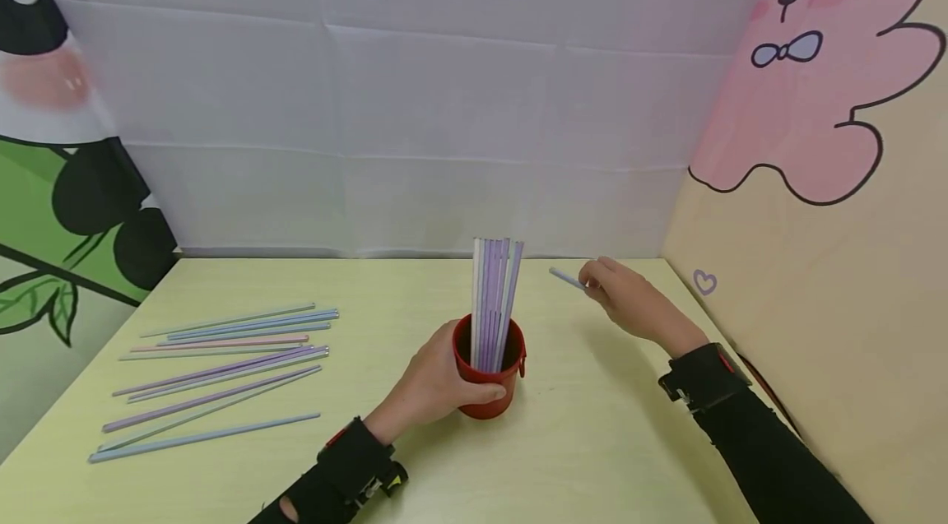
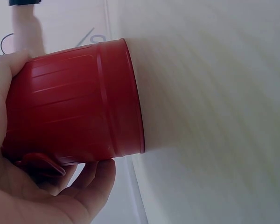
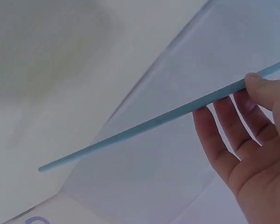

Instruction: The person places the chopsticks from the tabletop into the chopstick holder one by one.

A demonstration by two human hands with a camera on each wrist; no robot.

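Note:
My left hand (image 1: 437,380) grips a small red bucket (image 2: 79,102) around its side, thumb across the front in the head view. The bucket stands upright on the table, and a bunch of white and purple straws (image 1: 494,302) rises out of it. To the right of the bucket, above the table, my right hand (image 1: 625,294) pinches a light blue straw (image 3: 163,118) between thumb and fingertips. In the right wrist view this straw runs slanted, its long end sticking out beyond the fingers. Most of it is hidden by the hand in the head view.
On the left of the table (image 1: 385,475) lie several loose straws, among them blue ones (image 1: 252,328), a pink one (image 1: 237,340) and purple ones (image 1: 211,399). A white sheet (image 1: 444,96) closes off the back, and a panel with a pink bear (image 1: 807,96) stands at the right.

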